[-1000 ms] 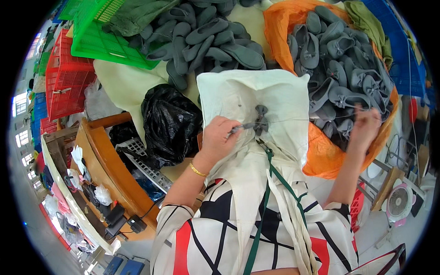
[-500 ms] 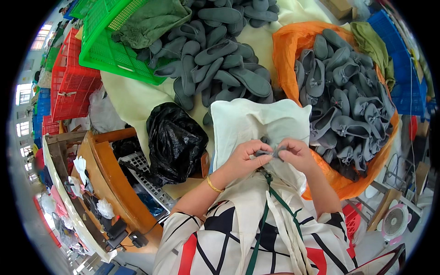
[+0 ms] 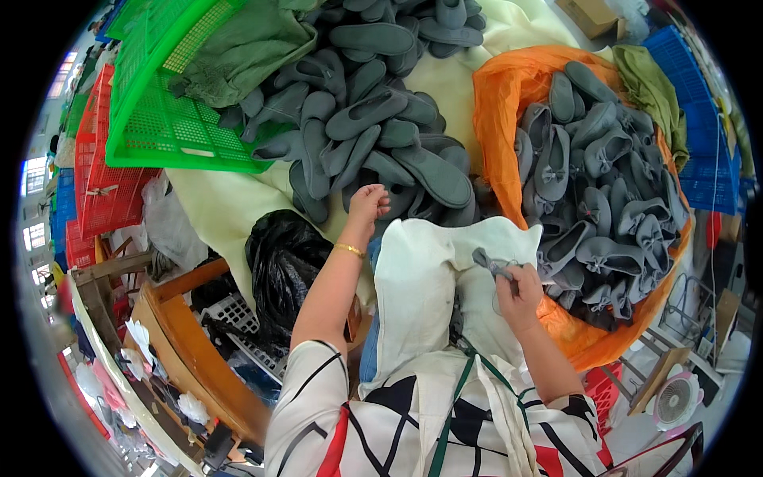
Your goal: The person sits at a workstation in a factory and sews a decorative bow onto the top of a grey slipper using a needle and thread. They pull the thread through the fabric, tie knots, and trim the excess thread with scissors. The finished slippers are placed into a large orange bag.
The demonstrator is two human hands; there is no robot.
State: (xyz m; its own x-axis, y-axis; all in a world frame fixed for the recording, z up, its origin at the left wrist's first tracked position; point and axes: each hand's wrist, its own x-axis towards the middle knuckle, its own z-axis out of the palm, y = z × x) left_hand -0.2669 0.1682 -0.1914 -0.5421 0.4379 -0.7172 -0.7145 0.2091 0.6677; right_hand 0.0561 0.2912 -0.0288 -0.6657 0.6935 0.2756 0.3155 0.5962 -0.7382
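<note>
My right hand [image 3: 520, 294] is closed in a pinch on a small grey fabric bow [image 3: 491, 262], held over the white cloth [image 3: 413, 274] on my lap. Raised to the far left of that cloth is my left hand [image 3: 368, 205], with its fingers curled closed. It is nearest the loose pile of grey flat shoes [image 3: 433, 171]. Whether something small is between its fingers is hidden. Some dark grey bits [image 3: 456, 318] lie in the fold of the cloth.
To the right, an orange sack [image 3: 497, 95] holds several grey shoes with bows. A green crate [image 3: 183, 147] stands at the far left, with a black plastic bag [image 3: 290, 254] nearer me. A wooden drawer unit [image 3: 187, 342] is at left, a small fan [image 3: 675, 397] at lower right.
My hands were together over the white cloth; now the left has moved away toward the shoe pile. The right keeps the bow and has shifted slightly right and nearer. The view has shifted.
</note>
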